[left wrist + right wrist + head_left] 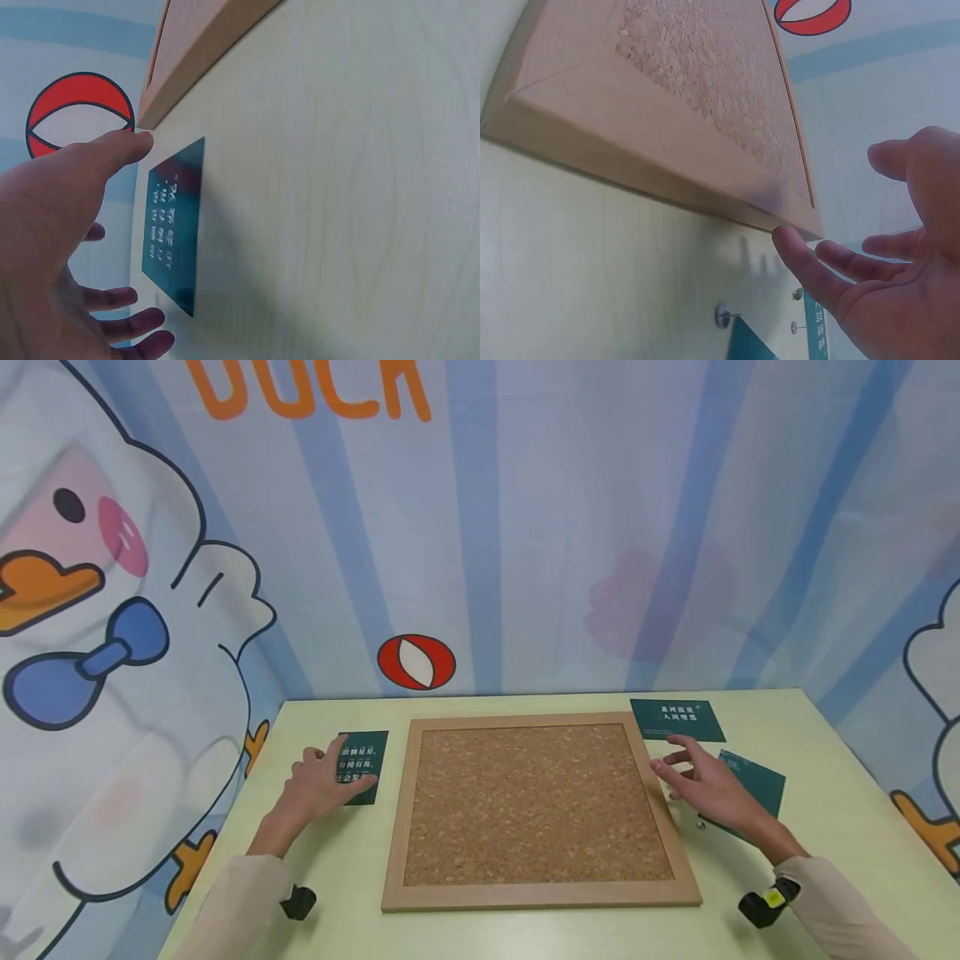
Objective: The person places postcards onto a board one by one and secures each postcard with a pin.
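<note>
A cork board (532,802) with a light wooden frame lies flat on the table. To its left is a dark green card (367,750) printed with white characters. My left hand (315,787) hovers over that card, thumb and fingers spread, with nothing held. My right hand (705,789) is at the board's right edge, fingers loosely bent and nothing in them; in the right wrist view a fingertip overlaps the wooden frame (667,161). Beyond that hand lies a second green card (675,718), and a third green card (763,783) is partly hidden beneath the right hand and wrist.
Several metal push pins, one of them a silver pin (723,315), stand on the table near the right-hand cards. The pale table (570,935) ends at a blue striped backdrop (540,543) with a cartoon duck. A black device (298,903) is strapped at each wrist.
</note>
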Demonstrator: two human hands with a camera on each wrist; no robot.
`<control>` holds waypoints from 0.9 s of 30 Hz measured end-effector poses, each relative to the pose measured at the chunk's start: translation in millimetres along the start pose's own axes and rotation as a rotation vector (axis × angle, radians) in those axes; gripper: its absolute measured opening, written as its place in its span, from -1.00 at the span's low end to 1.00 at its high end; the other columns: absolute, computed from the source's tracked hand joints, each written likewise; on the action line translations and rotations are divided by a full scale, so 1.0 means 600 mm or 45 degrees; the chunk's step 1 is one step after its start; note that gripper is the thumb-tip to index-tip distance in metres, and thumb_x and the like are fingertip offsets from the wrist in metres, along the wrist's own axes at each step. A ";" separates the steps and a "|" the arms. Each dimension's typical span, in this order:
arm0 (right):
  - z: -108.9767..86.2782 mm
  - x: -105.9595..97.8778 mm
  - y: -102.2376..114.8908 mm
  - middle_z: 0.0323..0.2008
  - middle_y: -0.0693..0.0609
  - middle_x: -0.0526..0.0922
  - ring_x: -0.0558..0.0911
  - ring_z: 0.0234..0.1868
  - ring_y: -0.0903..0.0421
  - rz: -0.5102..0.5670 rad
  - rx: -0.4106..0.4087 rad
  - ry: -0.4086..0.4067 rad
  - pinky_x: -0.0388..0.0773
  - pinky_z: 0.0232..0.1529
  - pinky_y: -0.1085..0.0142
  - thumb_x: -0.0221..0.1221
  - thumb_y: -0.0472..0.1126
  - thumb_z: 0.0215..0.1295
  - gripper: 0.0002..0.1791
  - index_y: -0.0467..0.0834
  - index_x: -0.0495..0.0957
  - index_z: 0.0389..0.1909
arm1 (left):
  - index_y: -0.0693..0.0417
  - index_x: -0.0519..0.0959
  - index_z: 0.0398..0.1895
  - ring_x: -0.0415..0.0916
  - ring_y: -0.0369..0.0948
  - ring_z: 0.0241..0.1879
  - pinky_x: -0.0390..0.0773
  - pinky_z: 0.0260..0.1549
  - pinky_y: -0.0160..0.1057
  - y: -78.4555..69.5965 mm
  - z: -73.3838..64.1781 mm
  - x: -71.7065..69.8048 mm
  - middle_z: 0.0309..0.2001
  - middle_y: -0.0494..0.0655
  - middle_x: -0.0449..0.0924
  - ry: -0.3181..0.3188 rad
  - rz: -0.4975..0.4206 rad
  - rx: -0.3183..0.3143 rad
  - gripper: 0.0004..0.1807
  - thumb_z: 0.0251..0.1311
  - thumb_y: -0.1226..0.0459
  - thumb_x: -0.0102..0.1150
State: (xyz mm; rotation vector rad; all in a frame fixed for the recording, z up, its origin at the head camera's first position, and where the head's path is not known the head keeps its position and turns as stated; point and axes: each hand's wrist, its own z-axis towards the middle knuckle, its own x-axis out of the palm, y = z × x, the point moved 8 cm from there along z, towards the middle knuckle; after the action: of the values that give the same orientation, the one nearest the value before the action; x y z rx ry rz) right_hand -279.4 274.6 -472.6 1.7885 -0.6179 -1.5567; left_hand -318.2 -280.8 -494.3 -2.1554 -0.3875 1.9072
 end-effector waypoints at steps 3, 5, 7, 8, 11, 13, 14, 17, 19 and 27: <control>0.002 0.003 -0.010 0.27 -0.44 0.46 0.74 -0.09 -0.10 0.011 0.037 0.008 0.70 -0.10 -0.04 0.07 0.14 0.60 -0.14 -0.36 0.00 0.57 | 0.21 0.01 0.61 0.26 0.47 0.19 0.43 0.00 0.47 0.012 0.004 0.004 0.25 0.60 0.19 -0.022 -0.022 -0.047 0.16 0.22 -0.33 0.25; 0.005 0.007 -0.017 0.27 -0.45 0.46 0.74 -0.08 -0.10 0.011 0.071 0.020 0.70 -0.08 -0.05 0.07 0.17 0.59 -0.13 -0.36 0.02 0.57 | 0.26 0.01 0.60 0.23 0.48 0.21 0.42 0.02 0.47 0.017 0.007 0.007 0.26 0.62 0.19 -0.034 -0.029 -0.075 0.18 0.22 -0.34 0.24; 0.006 0.011 -0.021 0.26 -0.45 0.46 0.74 -0.07 -0.12 0.008 0.100 0.028 0.70 -0.07 -0.04 0.07 0.18 0.58 -0.13 -0.37 0.05 0.55 | 0.29 0.02 0.59 0.21 0.50 0.23 0.40 0.04 0.48 0.019 0.009 0.009 0.26 0.64 0.19 -0.049 -0.034 -0.095 0.20 0.20 -0.34 0.26; 0.007 0.014 -0.023 0.25 -0.45 0.47 0.73 -0.05 -0.13 0.006 0.115 0.033 0.70 -0.07 -0.03 0.08 0.17 0.58 -0.14 -0.37 0.07 0.55 | 0.29 0.02 0.59 0.20 0.50 0.23 0.39 0.05 0.48 0.021 0.010 0.010 0.25 0.64 0.19 -0.054 -0.038 -0.106 0.21 0.18 -0.33 0.28; 0.009 0.019 -0.027 0.21 -0.43 0.50 0.71 -0.01 -0.17 -0.017 0.137 0.034 0.71 -0.07 0.01 0.09 0.13 0.59 -0.18 -0.39 0.12 0.52 | 0.32 0.02 0.58 0.17 0.49 0.26 0.37 0.10 0.48 0.022 0.013 0.014 0.26 0.64 0.18 -0.051 -0.060 -0.152 0.21 0.16 -0.29 0.33; 0.010 0.020 -0.028 0.19 -0.42 0.52 0.70 0.01 -0.18 -0.028 0.138 0.030 0.71 -0.08 0.03 0.10 0.08 0.60 -0.22 -0.40 0.14 0.51 | 0.35 -0.01 0.58 0.15 0.48 0.28 0.34 0.14 0.48 0.021 0.013 0.016 0.28 0.64 0.16 -0.030 -0.087 -0.189 0.20 0.17 -0.23 0.36; 0.010 0.021 -0.030 0.19 -0.42 0.53 0.69 0.02 -0.18 -0.028 0.139 0.027 0.72 -0.08 0.04 0.10 0.07 0.60 -0.24 -0.39 0.16 0.51 | 0.36 -0.01 0.58 0.13 0.48 0.29 0.32 0.16 0.48 0.020 0.013 0.016 0.28 0.64 0.15 -0.017 -0.100 -0.209 0.20 0.17 -0.20 0.38; 0.009 0.022 -0.030 0.17 -0.42 0.53 0.69 0.02 -0.20 -0.012 0.122 0.026 0.72 -0.09 0.04 0.10 0.03 0.60 -0.28 -0.40 0.19 0.49 | 0.41 -0.04 0.56 0.11 0.48 0.32 0.28 0.21 0.49 0.020 0.013 0.016 0.30 0.65 0.14 0.017 -0.129 -0.269 0.21 0.16 -0.15 0.41; 0.007 0.024 -0.031 0.17 -0.42 0.53 0.68 0.03 -0.22 0.009 0.106 0.027 0.72 -0.11 0.05 0.11 -0.01 0.60 -0.31 -0.41 0.21 0.48 | 0.43 -0.05 0.54 0.12 0.48 0.32 0.27 0.22 0.48 0.020 0.014 0.015 0.30 0.66 0.14 0.027 -0.140 -0.301 0.23 0.13 -0.13 0.44; 0.007 0.025 -0.038 0.16 -0.41 0.54 0.66 0.03 -0.22 0.018 0.097 0.025 0.69 -0.20 0.09 0.15 -0.10 0.58 -0.36 -0.37 0.23 0.47 | 0.35 -0.15 0.55 0.18 0.51 0.26 0.37 0.14 0.47 0.023 0.015 0.016 0.30 0.65 0.05 0.028 -0.234 -0.352 0.30 0.04 -0.08 0.54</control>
State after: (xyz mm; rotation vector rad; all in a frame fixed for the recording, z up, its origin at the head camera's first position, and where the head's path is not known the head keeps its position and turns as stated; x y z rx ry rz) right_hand -282.9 277.8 -500.1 1.8493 -0.6869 -1.5231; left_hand -325.6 -290.3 -509.2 -2.2126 -0.8590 1.8163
